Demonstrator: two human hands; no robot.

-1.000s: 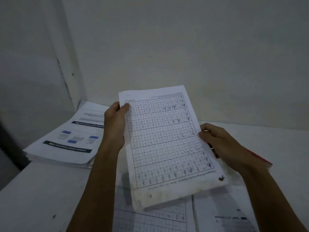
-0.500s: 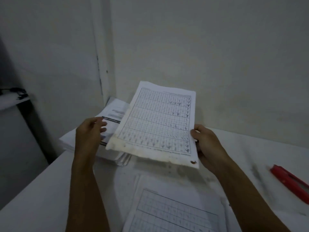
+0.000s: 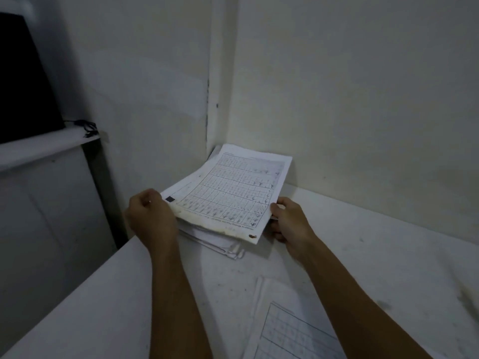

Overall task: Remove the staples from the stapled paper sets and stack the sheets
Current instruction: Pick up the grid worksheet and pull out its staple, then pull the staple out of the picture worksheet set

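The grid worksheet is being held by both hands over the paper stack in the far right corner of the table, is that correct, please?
Not quite: the head view shows the grid worksheet held by the left hand and right hand over the paper stack, but that stack sits in the far left corner of the table, where the two walls meet, not the far right.

Plain, dim indoor work corner, maybe a home or small office: bare white walls [image 3: 350, 86], white table [image 3: 103, 307], paper stack [image 3: 225, 244] far left, ledge [image 3: 44, 149] beyond.
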